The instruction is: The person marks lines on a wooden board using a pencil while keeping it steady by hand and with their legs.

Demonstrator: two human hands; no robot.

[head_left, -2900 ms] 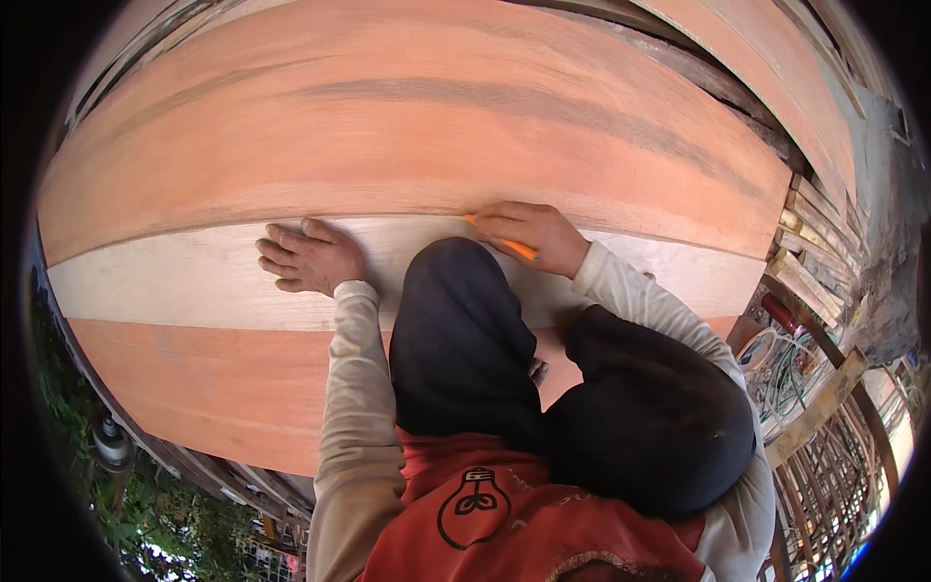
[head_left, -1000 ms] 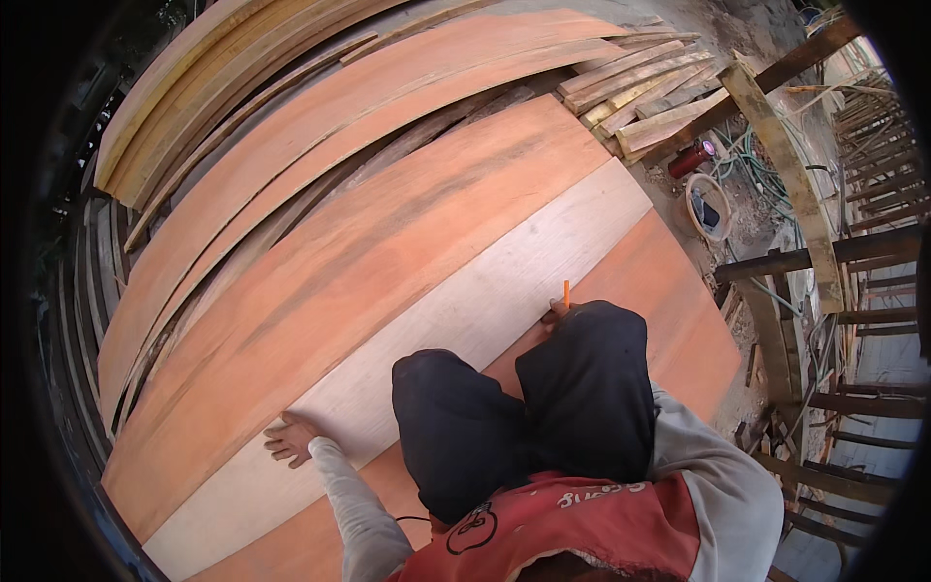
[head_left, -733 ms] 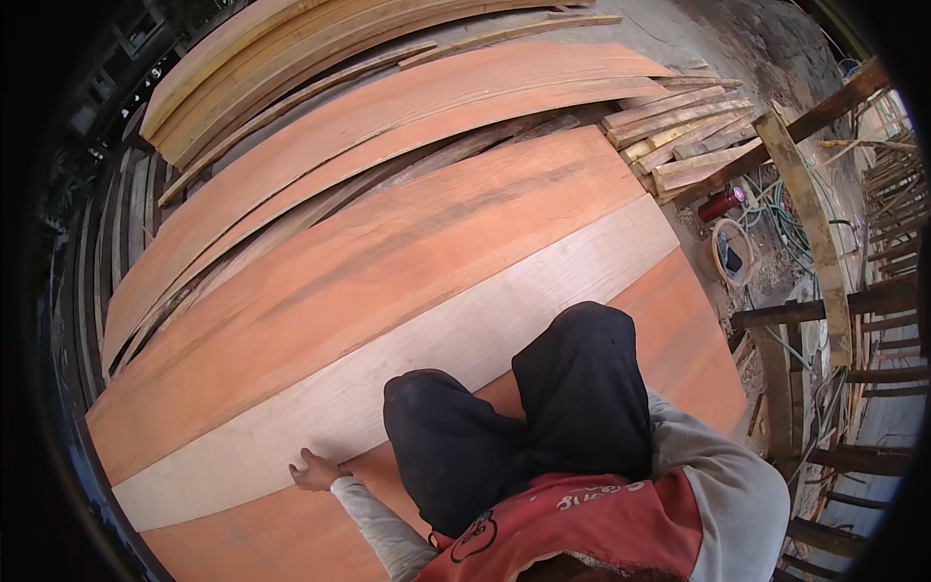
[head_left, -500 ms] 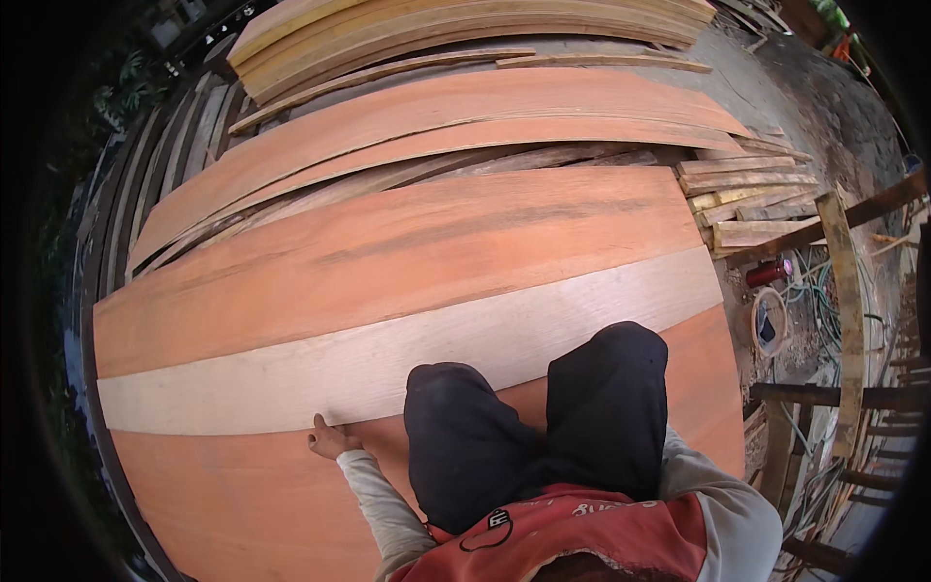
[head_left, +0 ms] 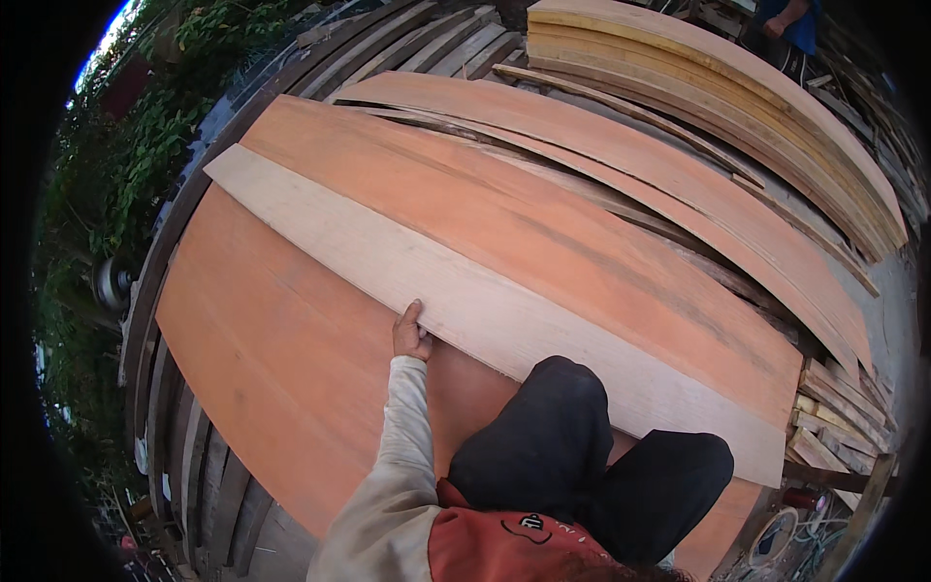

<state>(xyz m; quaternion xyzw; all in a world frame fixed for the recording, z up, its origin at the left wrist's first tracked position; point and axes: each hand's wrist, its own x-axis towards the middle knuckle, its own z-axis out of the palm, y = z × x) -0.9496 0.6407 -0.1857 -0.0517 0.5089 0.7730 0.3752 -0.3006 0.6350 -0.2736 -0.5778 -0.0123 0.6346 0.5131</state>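
Note:
A long pale plywood strip (head_left: 465, 301) lies across a broad reddish plywood sheet (head_left: 262, 359), running from the upper left toward the lower right. At the strip's near edge, my left hand (head_left: 412, 335) is closed, its thumb on top and the other fingers curled at the edge, partly hidden. My dark-trousered knees (head_left: 543, 407) rest at the strip's near side, to the right of that hand. My right hand is out of sight, behind my legs and body.
Beyond lie more reddish sheets (head_left: 621, 155) on rough timbers and a thick stack of boards (head_left: 698, 58). Short offcuts (head_left: 839, 417), a round hoop (head_left: 773, 536) and tangled cord are at the right. Green plants (head_left: 107, 213) border the left. Another person's hand (head_left: 776, 27) shows at the top right.
My view has swung to the left, so the boards now slant down to the right. My left hand has gone from a pointing finger beside the strip to a closed hold at its edge.

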